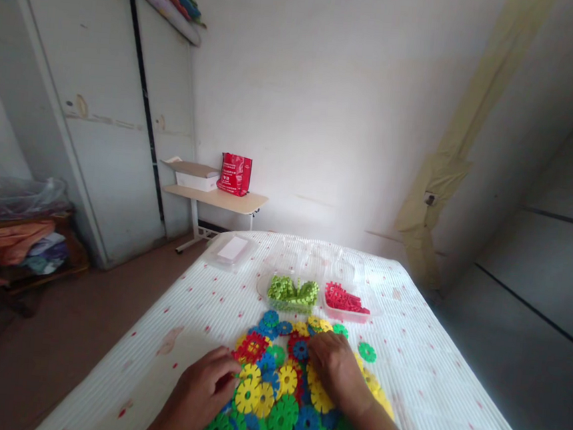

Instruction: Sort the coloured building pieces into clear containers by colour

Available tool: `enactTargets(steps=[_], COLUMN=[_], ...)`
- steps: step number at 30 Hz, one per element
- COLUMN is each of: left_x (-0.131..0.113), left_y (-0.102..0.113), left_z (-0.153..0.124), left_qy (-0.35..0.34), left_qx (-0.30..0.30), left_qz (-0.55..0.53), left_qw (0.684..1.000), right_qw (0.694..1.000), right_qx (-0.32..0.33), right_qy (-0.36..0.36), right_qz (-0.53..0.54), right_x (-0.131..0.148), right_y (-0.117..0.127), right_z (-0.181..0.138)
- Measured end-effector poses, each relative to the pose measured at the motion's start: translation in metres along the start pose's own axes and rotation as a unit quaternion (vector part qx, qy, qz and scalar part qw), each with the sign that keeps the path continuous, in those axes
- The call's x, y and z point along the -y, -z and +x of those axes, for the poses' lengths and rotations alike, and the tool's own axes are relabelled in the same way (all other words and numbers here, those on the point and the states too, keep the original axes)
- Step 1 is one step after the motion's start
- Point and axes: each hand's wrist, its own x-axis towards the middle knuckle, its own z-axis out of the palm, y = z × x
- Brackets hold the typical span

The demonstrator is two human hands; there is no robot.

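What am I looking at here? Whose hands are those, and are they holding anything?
There's no robot, just one person's bare hands. The camera sits on that person's head, looking forward and down. On the white striped tablecloth with red spots lies a heap of notched plastic pieces, many round, in red, yellow, green and blue. Beyond it are a clear plastic tub of lime-green pieces and a clear plastic tub of red pieces. The left hand is at the heap's left edge; the right hand is over its right side. I can't tell whether either holds a piece.
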Motion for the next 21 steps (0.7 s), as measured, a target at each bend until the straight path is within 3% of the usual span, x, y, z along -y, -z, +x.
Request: enactTargets(steps=[7,11,16,21], left_x=[-0.014,-0.026,-0.041,-0.049], left_y=[0.008,0.01,-0.001,-0.021], left_z=[0.002,0.014,0.048,0.08], left_qy=[-0.089,-0.103,-0.122,-0.106], left_qx=[-0.032,-0.021,0.027,0.086], left_qz=[0.042,0.03,0.07,0.174], left_qw=[0.995,0.994,0.99,0.975], right_qw=[0.997,0.999,0.993,0.949], right_qx=[0.061,0.045,-0.005,0.002], right_qy=[-0.029,-0.019,-0.082,-0.204], right_qz=[-0.024,-0.014,0.09,0.239], right_x=[0.015,0.009,-0.002,-0.017], right_y=[-0.006,-0.002,0.013,0.018], right_z=[0.013,0.01,0.0,-0.007])
